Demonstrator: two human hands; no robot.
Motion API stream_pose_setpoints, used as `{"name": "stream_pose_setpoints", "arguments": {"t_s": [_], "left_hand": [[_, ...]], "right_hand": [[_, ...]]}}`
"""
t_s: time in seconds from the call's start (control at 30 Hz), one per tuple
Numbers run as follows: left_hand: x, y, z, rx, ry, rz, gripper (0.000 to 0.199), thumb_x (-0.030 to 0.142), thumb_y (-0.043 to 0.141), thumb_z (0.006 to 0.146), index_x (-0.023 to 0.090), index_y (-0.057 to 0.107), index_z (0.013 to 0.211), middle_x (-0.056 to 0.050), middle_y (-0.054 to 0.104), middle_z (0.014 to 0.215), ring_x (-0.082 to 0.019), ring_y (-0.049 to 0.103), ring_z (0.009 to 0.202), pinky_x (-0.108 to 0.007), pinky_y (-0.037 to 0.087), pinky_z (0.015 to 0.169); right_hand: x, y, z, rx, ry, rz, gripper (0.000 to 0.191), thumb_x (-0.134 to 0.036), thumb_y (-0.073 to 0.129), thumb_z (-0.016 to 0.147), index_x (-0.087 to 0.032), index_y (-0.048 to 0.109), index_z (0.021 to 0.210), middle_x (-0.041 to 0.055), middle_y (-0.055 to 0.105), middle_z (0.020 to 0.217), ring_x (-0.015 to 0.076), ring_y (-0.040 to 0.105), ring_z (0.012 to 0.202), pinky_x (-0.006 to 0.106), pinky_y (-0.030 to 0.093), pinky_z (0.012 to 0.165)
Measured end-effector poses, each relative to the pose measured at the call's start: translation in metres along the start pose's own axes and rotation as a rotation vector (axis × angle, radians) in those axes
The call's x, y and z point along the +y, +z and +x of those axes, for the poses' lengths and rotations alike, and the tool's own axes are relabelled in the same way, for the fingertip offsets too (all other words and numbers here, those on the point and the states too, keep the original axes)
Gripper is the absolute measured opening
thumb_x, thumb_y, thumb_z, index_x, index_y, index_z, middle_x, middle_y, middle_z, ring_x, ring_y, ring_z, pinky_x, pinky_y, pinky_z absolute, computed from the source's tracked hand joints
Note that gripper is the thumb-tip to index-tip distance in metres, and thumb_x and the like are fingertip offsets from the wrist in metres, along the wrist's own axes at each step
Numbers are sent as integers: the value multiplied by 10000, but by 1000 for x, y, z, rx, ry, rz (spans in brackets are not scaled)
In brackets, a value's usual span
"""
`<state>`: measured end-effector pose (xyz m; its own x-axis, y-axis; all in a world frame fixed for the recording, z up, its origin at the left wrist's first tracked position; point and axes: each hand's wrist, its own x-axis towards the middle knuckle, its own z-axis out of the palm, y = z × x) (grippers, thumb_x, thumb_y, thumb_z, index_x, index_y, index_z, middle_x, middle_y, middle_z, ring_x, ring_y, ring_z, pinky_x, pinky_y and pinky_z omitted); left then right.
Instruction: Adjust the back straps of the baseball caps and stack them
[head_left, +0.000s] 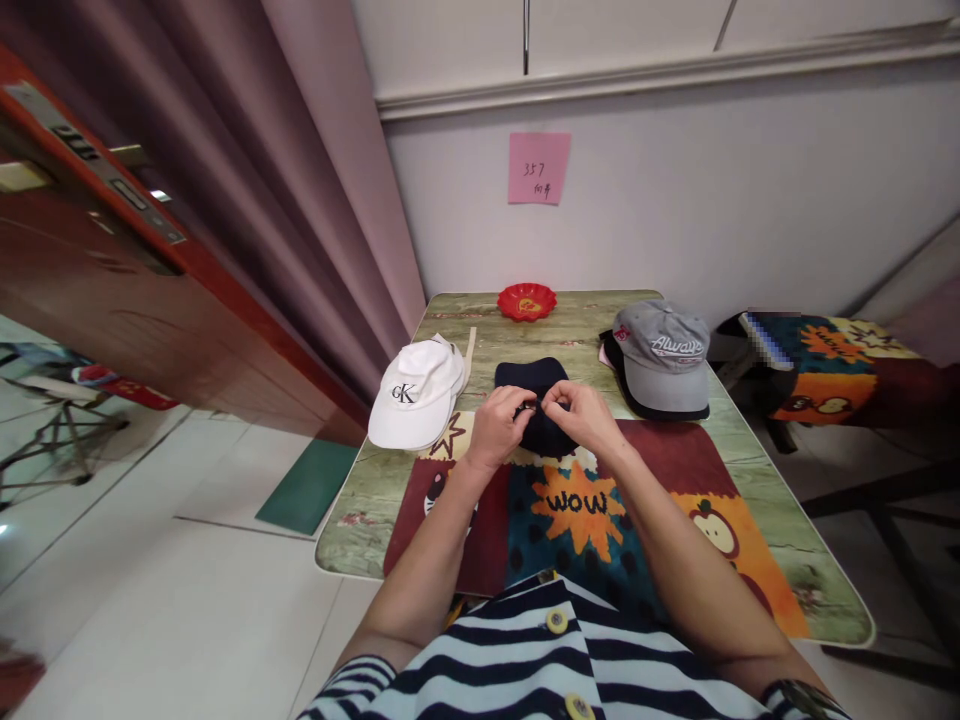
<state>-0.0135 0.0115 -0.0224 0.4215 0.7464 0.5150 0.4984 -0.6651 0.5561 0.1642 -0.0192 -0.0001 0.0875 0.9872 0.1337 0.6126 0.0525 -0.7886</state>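
A dark navy baseball cap (534,374) lies at the middle of the table, its brim toward the wall. Over its near part my left hand (501,425) is closed in a pinch on a small dark strap with a glint of metal. Close beside it, my right hand (583,415) pinches the same strap with thumb and forefinger. Fingers partly hide the strap and the cap's crown. A white cap (416,390) with "CK" lettering rests to the left. Stacked at the right are a grey cap (664,355) reading "Always" and a black one beneath it.
The wood-patterned table (360,530) carries a colourful mat (577,520) with "WOW" on it. A red scalloped dish (527,302) stands at the back. On the wall is a pink note (539,168). A curtain and a door border the left, and another mat-covered surface (840,370) stands at right.
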Motion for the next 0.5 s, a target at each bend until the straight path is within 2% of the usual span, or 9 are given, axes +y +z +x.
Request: {"name": "stream_pose_setpoints", "arguments": {"t_s": [0.17, 0.4, 0.5], "left_hand": [[1, -1, 0, 25, 46, 33, 148, 129, 649, 880, 210, 687, 998, -56, 713, 968, -215, 645, 955, -352, 507, 886], [6, -6, 1, 40, -33, -75, 162, 109, 652, 855, 195, 678, 990, -37, 668, 928, -154, 644, 794, -276, 520, 771], [7, -8, 2, 14, -24, -53, 139, 127, 635, 870, 193, 668, 988, -36, 667, 916, -153, 635, 779, -273, 510, 759]], "right_hand": [[1, 2, 1, 11, 0, 29, 193, -346, 577, 779, -195, 695, 761, -17, 598, 622, 128, 467, 557, 270, 312, 575], [7, 2, 1, -14, -25, 108, 225, -397, 590, 813, -197, 687, 782, -30, 553, 580, 127, 440, 533, 270, 303, 559], [11, 4, 3, -36, -21, 156, 251, -423, 594, 829, -195, 698, 813, -25, 573, 583, 131, 455, 535, 267, 319, 557]]}}
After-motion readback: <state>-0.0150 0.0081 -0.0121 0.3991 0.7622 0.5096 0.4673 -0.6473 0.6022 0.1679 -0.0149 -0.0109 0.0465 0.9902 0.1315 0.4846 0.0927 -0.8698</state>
